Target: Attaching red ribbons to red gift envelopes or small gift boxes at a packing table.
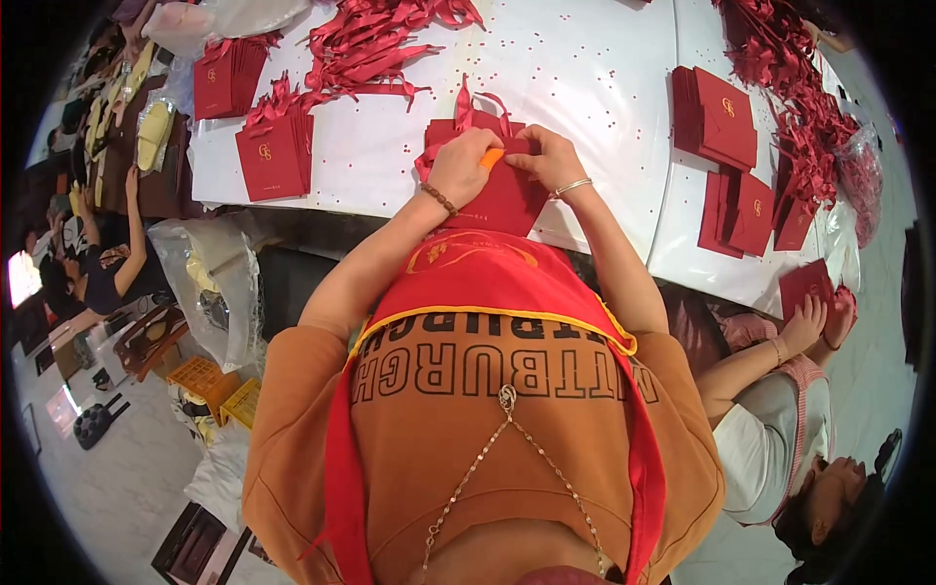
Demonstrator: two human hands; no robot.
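At the near edge of the white table, a dark red paper gift bag [500,203] lies in front of me with more red paper beneath it. Red ribbon [485,100] loops up past its far edge. My left hand [462,172] is closed over the bag's top left part, with a small orange piece [490,157] showing at its fingers; its exact kind is unclear. With thumb and fingers pinched, my right hand [552,163] grips the bag's upper edge. The fingertips of both hands nearly meet, partly hiding that edge.
Stacked red bags [276,159] and a heap of red ribbons [361,51] lie on the left. More bag stacks [717,119] and ribbons [804,146] are on the right. A co-worker's hand [803,325] holds a red bag at the right corner. Small red dots litter the white tabletop [595,107].
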